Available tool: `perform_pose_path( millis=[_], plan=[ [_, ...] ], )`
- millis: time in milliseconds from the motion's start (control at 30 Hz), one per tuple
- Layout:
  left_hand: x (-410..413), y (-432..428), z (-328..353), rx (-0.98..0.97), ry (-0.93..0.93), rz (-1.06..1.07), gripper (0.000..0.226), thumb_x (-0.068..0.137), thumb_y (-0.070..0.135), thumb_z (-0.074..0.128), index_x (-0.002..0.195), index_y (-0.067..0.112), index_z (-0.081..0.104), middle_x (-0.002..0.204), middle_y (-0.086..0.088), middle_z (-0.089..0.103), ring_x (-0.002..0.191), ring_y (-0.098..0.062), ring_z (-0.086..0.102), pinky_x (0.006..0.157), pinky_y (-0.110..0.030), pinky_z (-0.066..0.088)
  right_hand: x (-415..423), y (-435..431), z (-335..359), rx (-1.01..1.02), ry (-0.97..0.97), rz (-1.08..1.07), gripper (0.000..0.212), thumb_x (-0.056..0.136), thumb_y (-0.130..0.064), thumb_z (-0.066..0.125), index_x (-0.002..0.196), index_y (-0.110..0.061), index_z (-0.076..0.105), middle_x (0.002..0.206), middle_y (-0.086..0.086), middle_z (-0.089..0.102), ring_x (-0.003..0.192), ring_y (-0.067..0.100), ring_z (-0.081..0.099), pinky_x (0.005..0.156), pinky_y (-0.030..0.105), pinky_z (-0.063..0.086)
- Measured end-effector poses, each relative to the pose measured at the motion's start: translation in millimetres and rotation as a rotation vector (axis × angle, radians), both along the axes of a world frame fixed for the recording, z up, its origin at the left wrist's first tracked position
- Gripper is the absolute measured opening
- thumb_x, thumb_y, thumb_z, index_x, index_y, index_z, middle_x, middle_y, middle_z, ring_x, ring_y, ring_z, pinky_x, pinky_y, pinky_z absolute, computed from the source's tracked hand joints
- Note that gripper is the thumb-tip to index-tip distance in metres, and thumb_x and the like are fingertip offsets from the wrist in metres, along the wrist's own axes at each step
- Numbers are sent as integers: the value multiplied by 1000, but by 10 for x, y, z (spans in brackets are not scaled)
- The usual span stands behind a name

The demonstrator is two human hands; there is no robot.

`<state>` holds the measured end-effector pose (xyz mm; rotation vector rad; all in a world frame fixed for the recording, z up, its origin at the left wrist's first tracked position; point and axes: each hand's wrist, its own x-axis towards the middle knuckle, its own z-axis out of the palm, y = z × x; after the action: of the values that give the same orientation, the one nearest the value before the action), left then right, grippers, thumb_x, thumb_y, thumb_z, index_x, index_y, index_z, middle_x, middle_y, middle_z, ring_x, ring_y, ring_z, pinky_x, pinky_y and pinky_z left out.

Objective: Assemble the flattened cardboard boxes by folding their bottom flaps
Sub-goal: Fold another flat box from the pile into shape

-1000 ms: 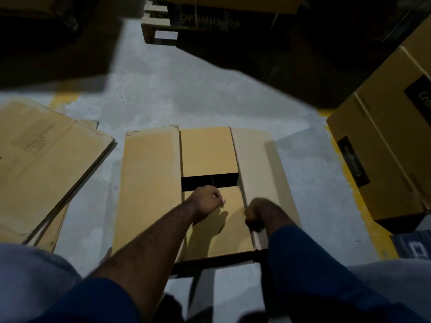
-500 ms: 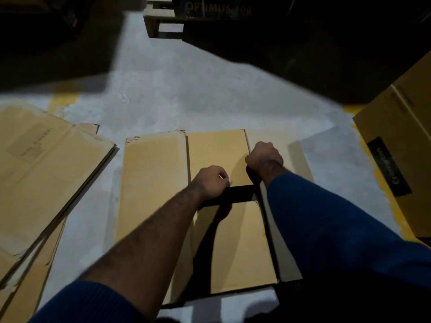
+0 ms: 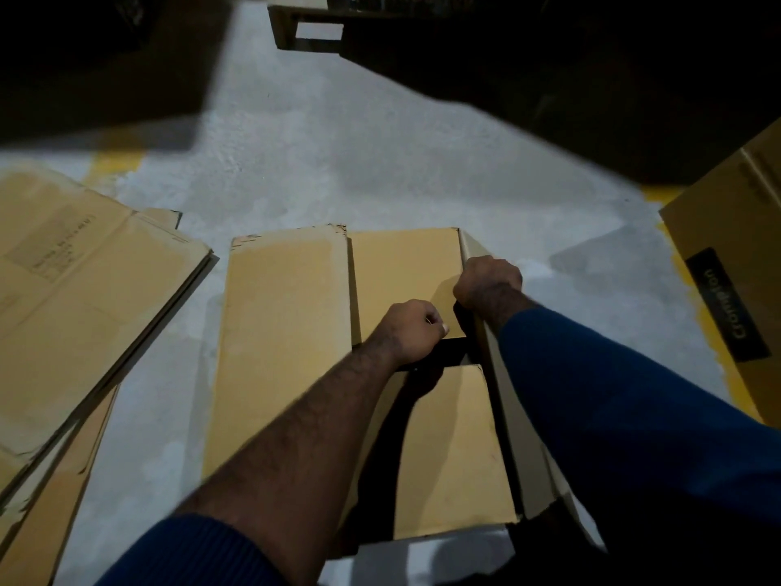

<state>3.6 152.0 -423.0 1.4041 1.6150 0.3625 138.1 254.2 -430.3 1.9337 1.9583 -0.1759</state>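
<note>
A brown cardboard box (image 3: 452, 450) stands on the grey floor with its bottom flaps facing up. Its two short flaps are folded inward with a dark gap between them. The long left flap (image 3: 287, 353) lies spread outward. My right hand (image 3: 488, 283) grips the edge of the long right flap (image 3: 503, 399), which is raised on edge. My left hand (image 3: 412, 332) is a fist resting on the near edge of the far short flap (image 3: 401, 272), just above the gap.
A stack of flattened cardboard boxes (image 3: 84, 310) lies on the floor at the left. An assembled box with a black label (image 3: 727, 289) stands at the right over a yellow floor line (image 3: 701, 315). A wooden pallet (image 3: 308, 31) sits at the far top.
My right hand moved farther along the right flap and lifted it from lying flat to standing on edge. My left fist shifted from the near short flap to the far one.
</note>
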Motion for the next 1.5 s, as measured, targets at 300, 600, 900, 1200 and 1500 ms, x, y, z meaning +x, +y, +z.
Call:
perform_pose_path(
  millis=[300, 600, 900, 1200, 1500],
  plan=[
    [-38, -64, -45, -59, 25, 3, 20, 97, 30, 64, 106, 14, 73, 111, -4, 71, 100, -21, 65, 83, -28, 51, 178, -49, -134, 111, 212, -49, 24, 98, -28, 53, 104, -12, 70, 89, 7, 63, 82, 28, 64, 72, 38, 56],
    [-5, -109, -24, -127, 66, -52, 23, 97, 34, 65, 107, 14, 71, 114, -4, 68, 104, -21, 62, 80, -26, 46, 293, -104, -160, 86, 344, -79, 40, 104, -45, 40, 101, -14, 65, 96, 10, 66, 84, 27, 61, 76, 39, 54],
    [10, -581, 238, -120, 366, -230, 51, 92, 49, 55, 133, 19, 53, 126, -11, 58, 114, -33, 58, 93, -49, 51, -312, -923, 347, 174, 657, -415, 39, 103, -46, 44, 99, -13, 64, 103, 14, 67, 90, 35, 63, 76, 36, 50],
    [-91, -1267, 626, -143, 457, -125, 79, 96, 40, 58, 162, 19, 19, 163, -11, 30, 155, -32, 15, 120, -43, 30, -708, -2051, 735, 43, 1075, -556, 20, 102, -30, 56, 85, -22, 61, 87, -4, 64, 84, 18, 60, 71, 28, 46],
    [-429, -2091, 1208, -141, 886, -304, 52, 97, 50, 48, 139, 19, 50, 143, -14, 50, 134, -35, 41, 113, -52, 26, -652, -2644, 899, -256, 1091, -625, 20, 94, -29, 56, 87, -17, 70, 86, 8, 74, 80, 30, 73, 72, 48, 62]
  ],
)
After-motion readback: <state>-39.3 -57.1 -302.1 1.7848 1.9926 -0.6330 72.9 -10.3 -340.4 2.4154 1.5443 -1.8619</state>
